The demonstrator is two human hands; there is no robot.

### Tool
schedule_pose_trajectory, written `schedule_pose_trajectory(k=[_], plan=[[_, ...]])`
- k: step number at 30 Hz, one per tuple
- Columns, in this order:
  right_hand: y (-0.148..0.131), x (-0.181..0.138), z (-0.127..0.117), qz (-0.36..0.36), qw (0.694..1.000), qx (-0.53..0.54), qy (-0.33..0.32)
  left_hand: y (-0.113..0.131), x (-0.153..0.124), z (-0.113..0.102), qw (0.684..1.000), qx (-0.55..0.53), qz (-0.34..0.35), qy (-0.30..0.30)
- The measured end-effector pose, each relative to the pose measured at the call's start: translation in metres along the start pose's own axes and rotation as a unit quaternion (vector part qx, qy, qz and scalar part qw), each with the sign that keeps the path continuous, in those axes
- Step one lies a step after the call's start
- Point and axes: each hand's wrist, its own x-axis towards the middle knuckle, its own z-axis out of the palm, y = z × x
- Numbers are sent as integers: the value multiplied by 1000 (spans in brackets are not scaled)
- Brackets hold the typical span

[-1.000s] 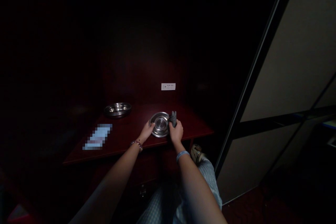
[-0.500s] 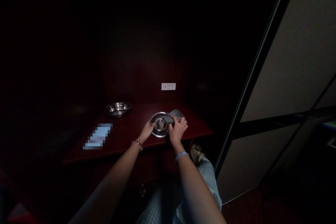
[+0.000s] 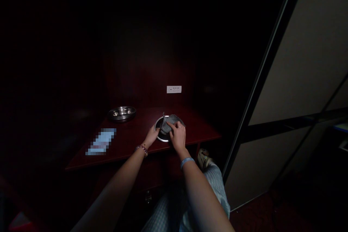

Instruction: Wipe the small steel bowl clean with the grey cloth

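A round, shiny metal plate (image 3: 164, 139) is tilted toward me over the front part of the dark red desk (image 3: 130, 137). My left hand (image 3: 152, 136) grips its left rim, thumb on the inner face. Across the plate's face lies a grey cloth (image 3: 169, 120), pinched in the fingers of my right hand (image 3: 178, 136). The cloth covers much of the plate's middle and right side, and one corner sticks up. Whether the plate's lower edge rests on the desk, I cannot tell.
At the desk's back left stands a stack of metal plates (image 3: 122, 113). A blurred light-blue rectangle (image 3: 102, 141) lies in front of it. A white power socket (image 3: 174, 89) is on the back wall. A grey panel (image 3: 299, 90) rises at right.
My right hand has moved left with the cloth, from the plate's right edge onto its middle. The left hand keeps its hold on the rim.
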Motion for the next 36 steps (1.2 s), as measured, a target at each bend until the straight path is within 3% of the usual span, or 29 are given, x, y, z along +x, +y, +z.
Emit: schedule_pose_trajectory(k=[8, 20, 28, 36], plan=[[0, -2, 12, -37, 998, -32, -47, 2, -1, 1, 1000, -10, 10, 5], [-1, -6, 25, -67, 995, -41, -57, 15, -6, 2, 1000, 6, -16, -1], [1, -10, 32, -99, 990, 14, -98, 23, -10, 2, 999, -12, -35, -29], [-4, -11, 27, -111, 978, 72, -164, 15, -8, 1, 999, -22, -12, -32]])
